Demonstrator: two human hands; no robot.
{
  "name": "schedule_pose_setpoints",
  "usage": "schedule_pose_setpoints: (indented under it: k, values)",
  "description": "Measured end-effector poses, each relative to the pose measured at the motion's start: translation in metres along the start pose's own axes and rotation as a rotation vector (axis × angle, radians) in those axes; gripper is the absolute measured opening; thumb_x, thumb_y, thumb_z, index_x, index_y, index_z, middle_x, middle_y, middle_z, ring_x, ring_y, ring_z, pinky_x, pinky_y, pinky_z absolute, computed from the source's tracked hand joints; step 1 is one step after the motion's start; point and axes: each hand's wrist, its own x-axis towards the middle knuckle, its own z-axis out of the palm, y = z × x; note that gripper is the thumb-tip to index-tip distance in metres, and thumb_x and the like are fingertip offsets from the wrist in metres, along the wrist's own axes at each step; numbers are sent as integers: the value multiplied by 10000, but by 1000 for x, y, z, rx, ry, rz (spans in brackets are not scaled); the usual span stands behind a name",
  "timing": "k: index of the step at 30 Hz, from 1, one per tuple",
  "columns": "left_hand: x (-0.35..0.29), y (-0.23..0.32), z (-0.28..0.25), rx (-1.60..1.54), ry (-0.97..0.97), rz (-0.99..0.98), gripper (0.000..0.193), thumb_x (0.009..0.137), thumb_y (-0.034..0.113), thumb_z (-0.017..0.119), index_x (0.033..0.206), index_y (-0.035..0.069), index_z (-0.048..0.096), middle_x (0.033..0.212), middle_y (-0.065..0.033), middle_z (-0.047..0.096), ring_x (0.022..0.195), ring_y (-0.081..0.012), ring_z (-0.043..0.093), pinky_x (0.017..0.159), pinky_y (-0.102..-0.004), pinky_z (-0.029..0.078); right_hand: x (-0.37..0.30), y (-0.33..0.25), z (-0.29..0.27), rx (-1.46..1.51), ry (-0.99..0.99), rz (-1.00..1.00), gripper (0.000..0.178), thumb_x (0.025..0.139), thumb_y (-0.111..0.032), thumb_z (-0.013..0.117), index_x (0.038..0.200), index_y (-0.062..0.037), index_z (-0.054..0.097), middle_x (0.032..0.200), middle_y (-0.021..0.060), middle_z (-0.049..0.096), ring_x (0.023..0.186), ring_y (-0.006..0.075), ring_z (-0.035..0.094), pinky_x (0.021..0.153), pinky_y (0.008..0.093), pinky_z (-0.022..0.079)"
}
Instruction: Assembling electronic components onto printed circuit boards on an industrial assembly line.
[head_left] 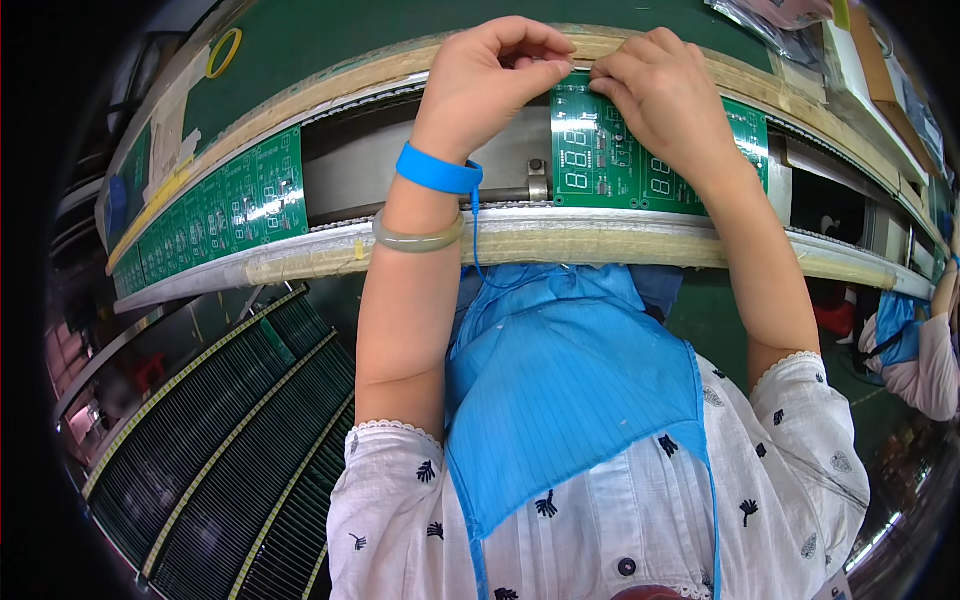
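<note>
a worker in a blue apron (570,390) and a white patterned blouse (590,540) leans both arms over a track at a green bench (350,35), where a green circuit board (590,150) lies between the far rail (330,100) and the near rail (610,232), in front of the body and partly covered by the right hand (665,100). the right hand is curled, its thumb and fingers drawn narrow over the board's upper edge; whether it pinches a part cannot be told. the left hand (490,72) is bent beside it, thumb and forefinger nearly meeting just past the board's upper left corner; what lies between them, if anything, is too small to tell. a blue wrist strap (438,172) with a thin cord (476,235) and a pale bangle (418,238) circle the left arm. to the left, more green boards (235,195) fill the track; a yellow ring (224,53) lies beyond. below them stands a dark slotted rack (215,460) with yellow strips. another person (920,365) shows at the right edge.
</note>
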Motion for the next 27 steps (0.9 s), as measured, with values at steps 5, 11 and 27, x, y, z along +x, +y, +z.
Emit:
schedule_pose_setpoints:
  k: [5, 11, 27]
  values:
    - [-1, 2, 0, 58, 17, -23, 169, 802, 43, 757, 969, 27, 735, 851, 19, 693, 727, -26, 539, 670, -186, 474, 0, -3, 0, -13, 1, -1, 112, 850, -178, 687, 893, -77, 710, 879, 50, 650, 921, 261, 582, 809, 401, 439]
    - [0, 3, 1, 73, 29, -24, 166, 794, 48, 757, 959, 32, 738, 838, 31, 689, 702, -18, 507, 651, -184, 458, -1, 6, 5, 60, -33, 75, 131, 848, -188, 688, 891, -67, 713, 869, 63, 662, 902, 274, 582, 814, 412, 452]
    - [-1, 1, 4, 106, 10, -47, 164, 802, 41, 748, 964, 28, 731, 838, 26, 680, 694, -26, 490, 634, -187, 439, 0, -1, 1, 94, -78, 132, 157, 845, -209, 694, 874, -56, 713, 832, 93, 671, 869, 303, 597, 795, 422, 475]
